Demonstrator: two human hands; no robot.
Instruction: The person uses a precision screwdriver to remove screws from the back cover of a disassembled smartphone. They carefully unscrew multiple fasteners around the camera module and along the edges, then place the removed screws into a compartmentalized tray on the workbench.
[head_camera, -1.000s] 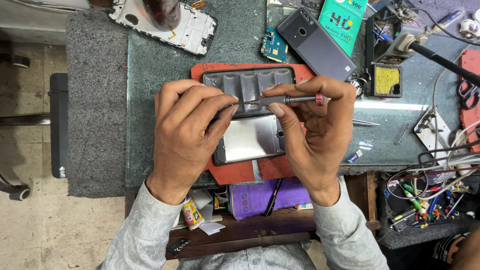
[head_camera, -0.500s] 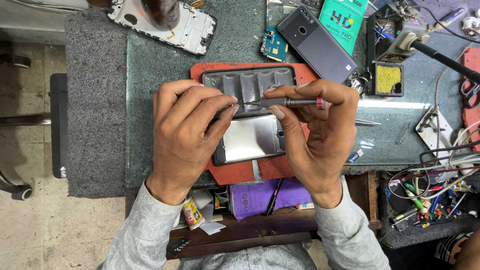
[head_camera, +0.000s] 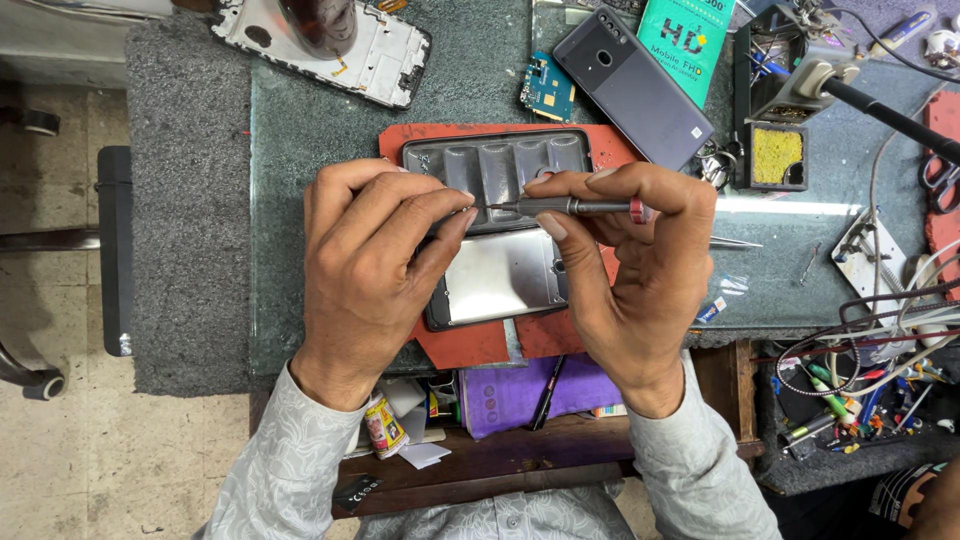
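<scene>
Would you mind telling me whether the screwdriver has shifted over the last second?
No. The screwdriver lies level as before, its tip at the left hand, just below the grey compartment tray, held by the right hand.

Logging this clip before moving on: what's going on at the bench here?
A person works on an opened phone lying on a red mat. The right hand holds a slim screwdriver level, its tip pointing at the left hand's fingertips, which seem to pinch something too small to make out. A grey parts tray sits behind the phone, with another grey phone further back.
</scene>
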